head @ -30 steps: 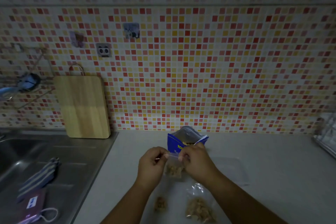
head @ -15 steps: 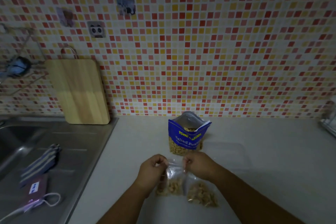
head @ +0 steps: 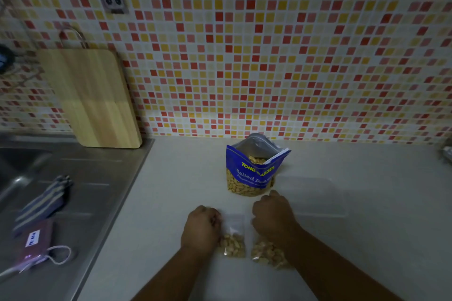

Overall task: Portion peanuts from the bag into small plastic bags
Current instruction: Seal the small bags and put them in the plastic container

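We find a small bag of peanuts flat on the counter between left hand and right hand, likely laid down to seal its top. The left pinches its upper left edge; the right is curled beside the right corner, and we cannot tell what it holds. A second bag lies alongside; the peanut bag stands open behind, handy for refills.

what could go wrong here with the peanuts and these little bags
1. The open peanut bag stands just beyond the right hand; a bump could tip it and spill peanuts.
2. The second small bag is partly hidden by the right forearm; moving that arm may drag it.
3. I cannot see if the small bag at the left hand is sealed; lifting it might spill.
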A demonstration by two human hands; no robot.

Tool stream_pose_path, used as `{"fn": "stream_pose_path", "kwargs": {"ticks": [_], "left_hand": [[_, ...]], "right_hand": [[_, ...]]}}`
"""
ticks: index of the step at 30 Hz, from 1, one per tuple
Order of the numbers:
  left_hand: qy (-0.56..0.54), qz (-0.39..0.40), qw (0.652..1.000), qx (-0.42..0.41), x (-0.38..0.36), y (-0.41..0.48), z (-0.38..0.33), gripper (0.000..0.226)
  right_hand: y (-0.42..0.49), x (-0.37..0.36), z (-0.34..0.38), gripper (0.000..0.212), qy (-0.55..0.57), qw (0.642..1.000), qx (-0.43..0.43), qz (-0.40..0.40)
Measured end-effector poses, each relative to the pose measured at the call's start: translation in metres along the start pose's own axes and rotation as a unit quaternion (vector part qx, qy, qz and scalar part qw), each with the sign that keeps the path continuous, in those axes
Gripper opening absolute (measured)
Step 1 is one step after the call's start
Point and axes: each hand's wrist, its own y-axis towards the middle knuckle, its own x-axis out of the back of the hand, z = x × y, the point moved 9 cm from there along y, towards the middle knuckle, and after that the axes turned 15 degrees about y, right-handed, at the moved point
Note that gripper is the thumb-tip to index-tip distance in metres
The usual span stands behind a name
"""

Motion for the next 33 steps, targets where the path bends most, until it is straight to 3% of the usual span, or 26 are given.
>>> {"fn": "stream_pose_path", "kwargs": {"ticks": [3, 6, 7, 9, 11, 12, 15, 18, 27, 33], "left_hand": [[0.001, -0.001, 1.0, -0.002, -0.002, 0.001, 0.0, 0.017], [0.001, 0.005, 1.0, -0.003, -0.005, 0.004, 0.0, 0.017], [0.003, 0.006, 1.0, -0.003, -0.005, 0.004, -0.001, 0.018], [0.006, -0.003, 1.0, -0.002, -0.003, 0.003, -0.002, 0.023], [0.008, -0.026, 0.999, -0.02, 0.005, 0.001, -0.01, 0.03], [0.005, -0.031, 0.999, -0.043, 0.008, 0.001, -0.018, 0.031], [-0.012, 0.039, 0.99, -0.136, 0.004, -0.003, -0.053, 0.034], [-0.052, 0.077, 0.985, -0.148, 0.006, -0.007, -0.072, 0.018], [-0.141, 0.045, 0.981, -0.123, 0.031, -0.016, -0.082, 0.013], [-0.176, -0.025, 0.974, -0.138, 0.063, -0.018, -0.092, 0.011]], "right_hand": [[-0.005, -0.009, -0.01, 0.031, -0.051, 0.998, -0.025, 0.042], [-0.007, -0.019, -0.013, 0.02, -0.033, 0.998, -0.015, 0.06], [-0.005, -0.028, -0.019, 0.026, -0.017, 0.997, -0.022, 0.069], [-0.001, -0.015, -0.02, 0.029, -0.001, 0.999, -0.027, 0.023], [-0.009, 0.006, -0.006, 0.013, 0.035, 0.999, -0.005, 0.038], [-0.01, 0.009, -0.007, 0.016, 0.067, 0.997, 0.0, 0.025], [-0.016, 0.018, -0.008, 0.021, 0.137, 0.99, 0.009, 0.025], [-0.025, 0.034, -0.003, 0.02, 0.185, 0.982, 0.019, 0.023], [-0.045, 0.074, 0.005, 0.02, 0.227, 0.973, 0.028, -0.004], [-0.049, 0.089, 0.018, 0.019, 0.216, 0.972, 0.077, -0.05]]}}
